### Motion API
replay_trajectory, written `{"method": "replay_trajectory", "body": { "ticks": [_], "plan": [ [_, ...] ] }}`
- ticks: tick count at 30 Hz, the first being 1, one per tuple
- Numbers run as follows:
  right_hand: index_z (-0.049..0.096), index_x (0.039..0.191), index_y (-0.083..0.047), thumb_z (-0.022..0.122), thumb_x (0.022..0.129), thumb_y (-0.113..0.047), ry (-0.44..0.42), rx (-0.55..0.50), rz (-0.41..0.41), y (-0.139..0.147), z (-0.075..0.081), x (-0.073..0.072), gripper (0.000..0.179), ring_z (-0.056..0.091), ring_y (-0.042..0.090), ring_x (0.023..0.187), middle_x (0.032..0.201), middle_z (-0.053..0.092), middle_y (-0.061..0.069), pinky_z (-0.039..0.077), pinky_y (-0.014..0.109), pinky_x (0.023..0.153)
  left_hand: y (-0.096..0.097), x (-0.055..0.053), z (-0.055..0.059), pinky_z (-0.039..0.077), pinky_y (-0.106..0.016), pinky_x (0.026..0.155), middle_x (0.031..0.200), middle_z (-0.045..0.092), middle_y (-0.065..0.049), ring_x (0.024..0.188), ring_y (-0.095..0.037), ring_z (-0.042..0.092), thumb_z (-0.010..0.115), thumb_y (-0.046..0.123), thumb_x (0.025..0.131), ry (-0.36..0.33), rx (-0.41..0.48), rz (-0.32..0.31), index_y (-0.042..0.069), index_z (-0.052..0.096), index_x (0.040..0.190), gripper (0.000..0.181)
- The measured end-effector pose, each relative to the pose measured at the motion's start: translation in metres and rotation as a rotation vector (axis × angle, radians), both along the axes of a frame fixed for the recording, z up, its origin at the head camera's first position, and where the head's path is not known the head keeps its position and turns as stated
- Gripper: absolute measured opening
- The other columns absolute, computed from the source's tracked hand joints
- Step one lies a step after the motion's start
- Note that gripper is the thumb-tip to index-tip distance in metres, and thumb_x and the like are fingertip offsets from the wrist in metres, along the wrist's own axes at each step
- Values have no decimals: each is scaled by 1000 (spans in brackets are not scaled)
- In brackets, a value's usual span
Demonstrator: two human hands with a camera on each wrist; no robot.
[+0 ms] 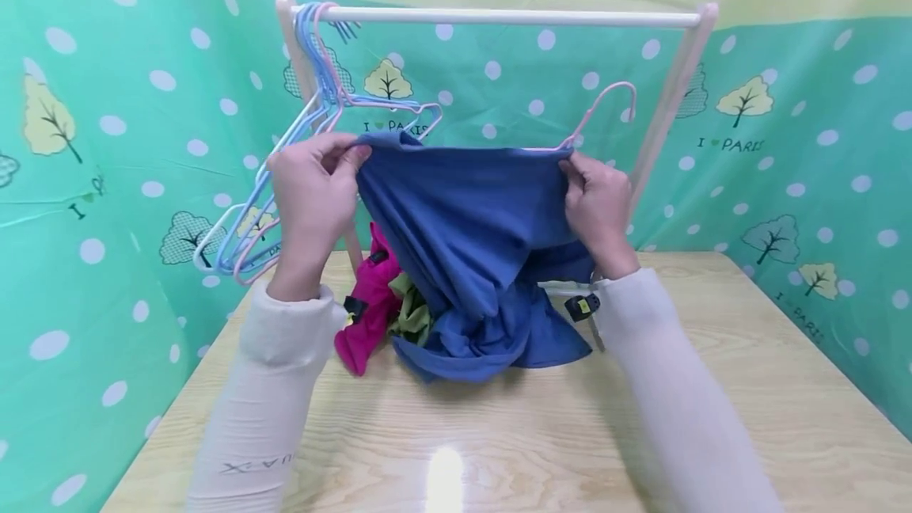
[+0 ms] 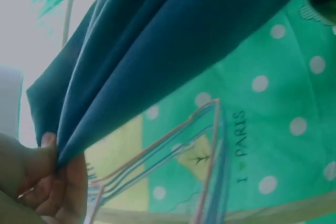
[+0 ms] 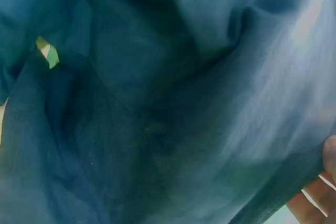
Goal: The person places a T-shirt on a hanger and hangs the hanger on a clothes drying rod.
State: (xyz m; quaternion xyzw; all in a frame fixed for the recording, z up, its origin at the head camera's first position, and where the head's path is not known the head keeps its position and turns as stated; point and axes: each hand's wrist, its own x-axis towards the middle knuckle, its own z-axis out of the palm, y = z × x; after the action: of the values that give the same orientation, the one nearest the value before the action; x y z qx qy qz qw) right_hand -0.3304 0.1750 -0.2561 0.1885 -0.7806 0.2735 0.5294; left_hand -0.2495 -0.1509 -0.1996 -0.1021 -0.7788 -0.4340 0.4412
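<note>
A blue garment [image 1: 470, 212] is stretched between both hands, its top edge nearly level and its lower part bunched down at the table. The left hand [image 1: 317, 180] pinches the upper left corner between thumb and fingers; the left wrist view shows the same pinch on the folded cloth [image 2: 131, 72]. At the upper right corner, the right hand [image 1: 598, 196] grips the edge. A pink hanger [image 1: 586, 115] shows its hook above that edge, close to the right hand; the rest of it is hidden by the cloth. Blue fabric [image 3: 157, 103] fills most of the right wrist view.
Behind the garment stands a clothes rack with a white bar [image 1: 513, 17]. Several blue, white and pink hangers [image 1: 322, 62] hang at its left end. A magenta cloth piece [image 1: 366, 323] and a green one [image 1: 413, 315] lie on the wooden table [image 1: 541, 450].
</note>
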Motion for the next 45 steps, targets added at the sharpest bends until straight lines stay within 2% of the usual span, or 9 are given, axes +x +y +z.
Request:
{"method": "replay_trajectory", "body": {
  "ticks": [4, 7, 14, 23, 26, 32, 35, 39, 45],
  "plan": [
    [58, 71, -3, 62, 104, -17, 11, 50, -3, -1, 9, 2, 36, 56, 37, 58, 69, 63, 17, 42, 48, 55, -1, 5, 8, 43, -13, 61, 88, 78, -12, 62, -4, 60, 74, 14, 96, 165, 3, 87, 5, 82, 101, 13],
    [65, 76, -3, 62, 104, -21, 7, 64, -17, -4, 18, 6, 33, 59, 37, 60, 73, 66, 16, 43, 51, 56, 1, 5, 12, 41, -16, 63, 87, 77, -13, 64, -12, 61, 74, 13, 96, 211, -61, 78, 5, 83, 100, 13],
    [70, 85, -9, 60, 105, -27, -31, 163, -60, -12, 32, 13, 28, 63, 39, 63, 76, 69, 13, 40, 53, 51, 6, 0, 1, 50, -33, 69, 89, 77, -10, 76, -22, 70, 75, 17, 96, -139, -308, -72, 7, 82, 100, 13],
    [69, 82, -7, 63, 103, -23, -103, 136, -62, -8, 33, 12, 27, 65, 42, 68, 78, 69, 15, 44, 57, 57, -12, 3, -36, 51, -36, 80, 95, 70, -11, 87, -23, 65, 52, 57, 102, -391, -71, -247, 8, 73, 116, 55],
    [70, 82, -7, 62, 104, -24, -108, 125, -58, -7, 35, 9, 29, 65, 41, 66, 76, 69, 15, 43, 56, 56, -17, -2, -53, 50, -34, 82, 97, 62, -9, 90, -22, 60, 35, 62, 105, -499, 35, -422, 8, 65, 114, 63],
    [72, 85, -8, 63, 103, -25, -126, 80, -63, -7, 37, 7, 26, 67, 42, 70, 81, 72, 16, 45, 57, 58, -17, -14, -90, 48, -27, 79, 89, 60, 0, 83, -13, 57, 29, 33, 114, -695, 405, -980, 16, 64, 99, 42],
    [70, 84, -8, 63, 103, -25, -143, 74, -77, -7, 37, 8, 26, 67, 42, 70, 82, 72, 15, 45, 57, 59, -15, -15, -102, 52, -26, 78, 89, 66, 0, 83, -12, 62, 35, 8, 111, -709, 377, -1102, 15, 69, 101, 36],
    [67, 80, -7, 63, 103, -22, -143, 67, -91, -4, 36, 5, 28, 65, 41, 68, 78, 69, 16, 44, 55, 59, -6, -13, -102, 53, -25, 71, 83, 63, -1, 77, -13, 61, 42, 10, 110, -576, 432, -982, 11, 66, 97, 28],
    [62, 73, -3, 61, 102, -13, -76, 54, -109, 2, 36, 1, 30, 64, 42, 66, 76, 69, 18, 38, 50, 55, -2, -11, -76, 46, -21, 63, 80, 54, 0, 71, -12, 52, 57, 26, 103, -234, 656, -720, 11, 64, 92, 20]
  ]
}}
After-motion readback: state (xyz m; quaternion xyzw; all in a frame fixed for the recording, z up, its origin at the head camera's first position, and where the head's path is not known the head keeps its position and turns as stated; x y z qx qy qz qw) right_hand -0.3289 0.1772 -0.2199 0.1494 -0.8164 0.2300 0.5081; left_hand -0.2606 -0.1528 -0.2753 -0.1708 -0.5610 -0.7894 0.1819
